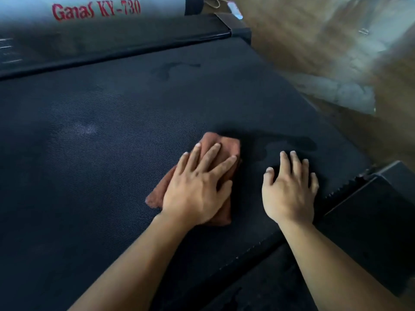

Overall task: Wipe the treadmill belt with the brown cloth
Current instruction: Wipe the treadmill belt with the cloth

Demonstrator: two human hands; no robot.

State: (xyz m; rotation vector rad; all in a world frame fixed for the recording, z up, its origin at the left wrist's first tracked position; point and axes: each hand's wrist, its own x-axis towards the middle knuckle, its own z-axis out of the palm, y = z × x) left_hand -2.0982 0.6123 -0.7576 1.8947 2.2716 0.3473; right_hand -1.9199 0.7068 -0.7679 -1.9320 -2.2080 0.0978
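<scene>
- To your right runs a brown wood-grain floor (303, 41), blurred, with a pale glare patch across it.
- At the top, a white power strip (234, 9) and its cord (213, 2) lie on that floor.

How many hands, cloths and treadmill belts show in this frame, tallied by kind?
Bare hands: 2, the left hand pressed flat on the cloth and the right hand flat on the belt
Folded brown cloth: 1
Black ribbed treadmill belt: 1
Total: 4
</scene>
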